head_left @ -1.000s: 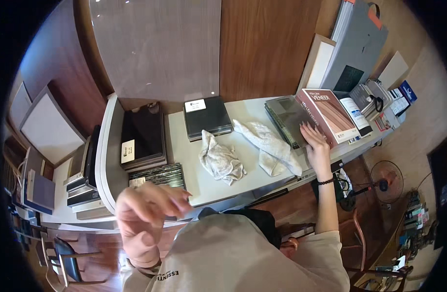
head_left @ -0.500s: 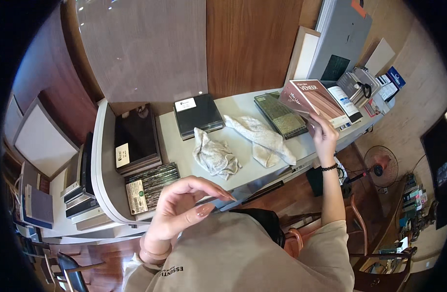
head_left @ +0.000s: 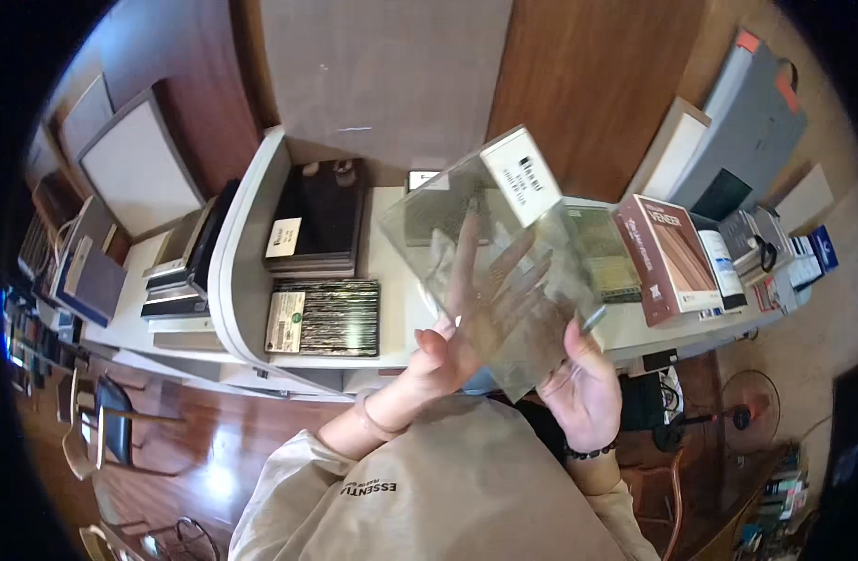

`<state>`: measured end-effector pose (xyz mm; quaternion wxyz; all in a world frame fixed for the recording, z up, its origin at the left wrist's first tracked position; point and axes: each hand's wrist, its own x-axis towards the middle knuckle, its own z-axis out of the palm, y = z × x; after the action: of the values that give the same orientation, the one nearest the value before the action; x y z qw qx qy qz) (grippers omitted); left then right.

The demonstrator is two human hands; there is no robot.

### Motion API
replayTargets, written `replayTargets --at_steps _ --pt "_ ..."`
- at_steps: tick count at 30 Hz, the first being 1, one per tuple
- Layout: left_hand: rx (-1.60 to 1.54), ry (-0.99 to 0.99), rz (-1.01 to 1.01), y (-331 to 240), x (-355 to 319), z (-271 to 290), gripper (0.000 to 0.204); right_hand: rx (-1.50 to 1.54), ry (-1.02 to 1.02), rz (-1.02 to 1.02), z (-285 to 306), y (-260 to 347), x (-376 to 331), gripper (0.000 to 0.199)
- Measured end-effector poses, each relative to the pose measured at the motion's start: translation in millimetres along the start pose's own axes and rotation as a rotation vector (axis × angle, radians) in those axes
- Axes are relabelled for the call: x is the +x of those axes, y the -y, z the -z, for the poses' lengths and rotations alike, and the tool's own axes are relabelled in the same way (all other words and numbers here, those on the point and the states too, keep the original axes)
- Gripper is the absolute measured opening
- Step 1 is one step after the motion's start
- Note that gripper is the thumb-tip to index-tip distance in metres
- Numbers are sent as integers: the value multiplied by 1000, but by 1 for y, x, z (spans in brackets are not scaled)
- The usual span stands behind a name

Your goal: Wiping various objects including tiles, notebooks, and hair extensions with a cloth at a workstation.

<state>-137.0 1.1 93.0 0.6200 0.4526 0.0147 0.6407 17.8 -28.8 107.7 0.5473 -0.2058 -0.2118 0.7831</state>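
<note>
A see-through, greyish glass sample panel [head_left: 564, 271] with a white label at its top is held up, tilted, in front of me. My left hand [head_left: 452, 355] supports it from behind; its spread fingers show through the glass, while the thumb stays outside the lower left edge. The lower right edge is gripped by my right hand [head_left: 583, 397], thumb on the near side. Through the panel, pale cloths on the counter [head_left: 391, 252] appear blurred. Right of the panel lie a green textured sample [head_left: 605, 252] and a reddish-brown box [head_left: 646, 257].
Dark glossy sample panels [head_left: 331, 210] and a striped sample [head_left: 340, 318] lie beside the curved divider [head_left: 228, 257] on the left. More sample boards [head_left: 181, 266] stack beyond it. A large grey folder [head_left: 751, 131] leans at the back right. A fan [head_left: 751, 411] stands right, a chair [head_left: 115, 421] left.
The glass panel is now raised in front of me between both hands. My right hand has come in from the box and green sample; my left hand has moved behind the panel. The view has shifted left.
</note>
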Motion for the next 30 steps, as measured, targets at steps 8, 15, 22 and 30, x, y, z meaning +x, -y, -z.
replayTargets --at_steps 8,15,22,30 --pt "-296 -353 -82 -21 -45 9 97 -472 388 -483 29 -1 18 43" --pt "-422 -617 -34 -59 -96 10 93 -1440 367 320 46 2 56 42" --pt "-810 -414 181 -57 -101 17 97 -1911 350 706 8 -55 102 50" --pt "-1218 -293 347 -59 -96 29 95 -1100 230 622 -17 -20 97 54"
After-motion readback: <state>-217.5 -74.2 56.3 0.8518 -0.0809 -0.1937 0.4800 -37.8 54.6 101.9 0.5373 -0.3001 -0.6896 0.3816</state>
